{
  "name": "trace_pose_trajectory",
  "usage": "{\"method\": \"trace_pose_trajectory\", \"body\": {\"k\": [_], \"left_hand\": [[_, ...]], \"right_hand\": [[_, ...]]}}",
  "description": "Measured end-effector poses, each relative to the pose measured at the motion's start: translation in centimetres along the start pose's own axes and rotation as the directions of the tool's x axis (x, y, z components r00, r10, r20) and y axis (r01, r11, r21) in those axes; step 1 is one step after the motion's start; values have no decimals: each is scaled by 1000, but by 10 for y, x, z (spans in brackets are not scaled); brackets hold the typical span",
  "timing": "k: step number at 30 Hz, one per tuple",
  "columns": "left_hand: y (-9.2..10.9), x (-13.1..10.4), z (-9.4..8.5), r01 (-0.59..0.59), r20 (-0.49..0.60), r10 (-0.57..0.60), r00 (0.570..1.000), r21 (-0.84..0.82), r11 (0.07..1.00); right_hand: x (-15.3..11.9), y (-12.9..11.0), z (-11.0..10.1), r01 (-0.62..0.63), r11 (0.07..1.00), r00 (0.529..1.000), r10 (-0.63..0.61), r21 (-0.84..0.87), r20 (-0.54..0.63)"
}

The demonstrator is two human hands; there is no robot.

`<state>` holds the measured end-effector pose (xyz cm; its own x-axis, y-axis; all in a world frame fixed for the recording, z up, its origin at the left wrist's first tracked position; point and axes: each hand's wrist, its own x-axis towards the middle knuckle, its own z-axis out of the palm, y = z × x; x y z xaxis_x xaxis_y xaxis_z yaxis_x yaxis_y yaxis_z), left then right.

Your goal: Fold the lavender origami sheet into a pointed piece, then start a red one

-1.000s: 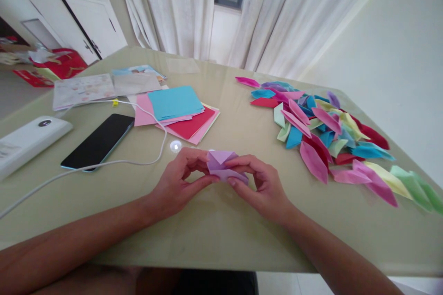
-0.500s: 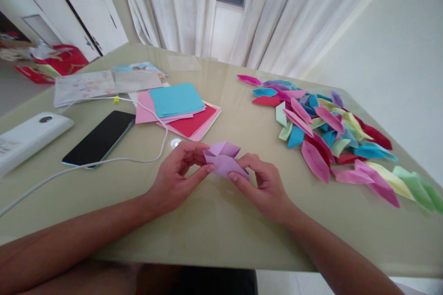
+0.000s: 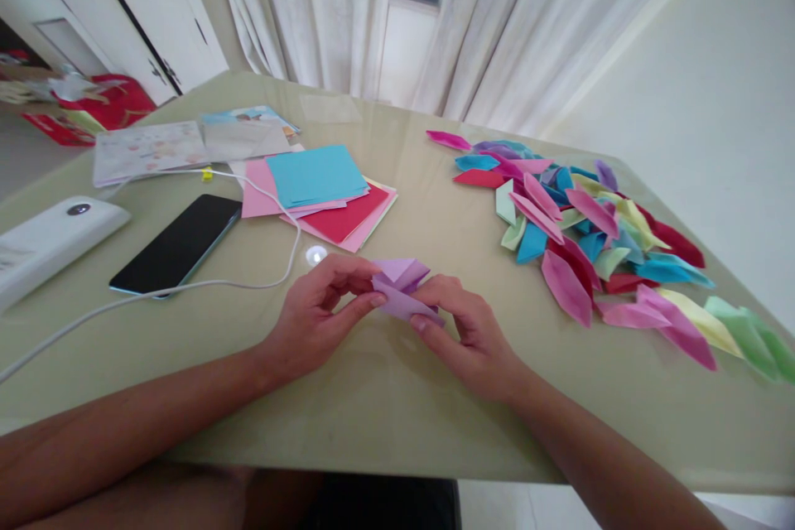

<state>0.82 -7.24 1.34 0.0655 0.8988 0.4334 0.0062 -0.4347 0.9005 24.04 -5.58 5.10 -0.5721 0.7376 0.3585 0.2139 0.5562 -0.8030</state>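
A folded piece of purple origami paper (image 3: 401,273) is held between my two hands above the table, with its upper flaps standing apart. My left hand (image 3: 323,302) pinches its left end, thumb in front and fingers behind. At its right end my right hand (image 3: 469,331) grips the front flap between thumb and index finger, the index fingertip reaching into the fold. The remaining fingers of both hands are curled. Beyond the left hand lies a stack of coloured square paper, a blue sheet (image 3: 316,175) on top and a red sheet (image 3: 348,215) below.
To the right spreads a pile of folded paper pieces (image 3: 565,215) in many colours. A black phone (image 3: 177,244), a white power bank (image 3: 55,240) and a white cable (image 3: 217,287) lie at left. Behind them are printed booklets (image 3: 149,151). White curtains (image 3: 310,8) hang past the table (image 3: 373,414).
My right index finger has moved left and pushed further into the fold. The purple paper's front flap looks flatter and lower. My left hand keeps its pinch.
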Motion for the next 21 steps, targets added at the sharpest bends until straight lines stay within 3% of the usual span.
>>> {"method": "trace_pose_trajectory", "body": {"k": [6, 10, 15, 21], "left_hand": [[5, 0, -3, 24, 37, -29, 999, 120, 992], [6, 1, -2, 39, 22, -41, 999, 82, 996], [3, 1, 1, 49, -14, -49, 999, -10, 999], [3, 4, -1, 72, 0, -73, 997, 64, 995]], "right_hand": [[2, -2, 0, 4, 999, 1000, -6, 39, 30], [1, -2, 0, -4, 1000, 1000, 4, 26, 27], [-4, 1, 2, -131, 991, 987, 128, -26, -96], [-4, 7, 3, -193, 981, 967, 188, -9, -171]]}}
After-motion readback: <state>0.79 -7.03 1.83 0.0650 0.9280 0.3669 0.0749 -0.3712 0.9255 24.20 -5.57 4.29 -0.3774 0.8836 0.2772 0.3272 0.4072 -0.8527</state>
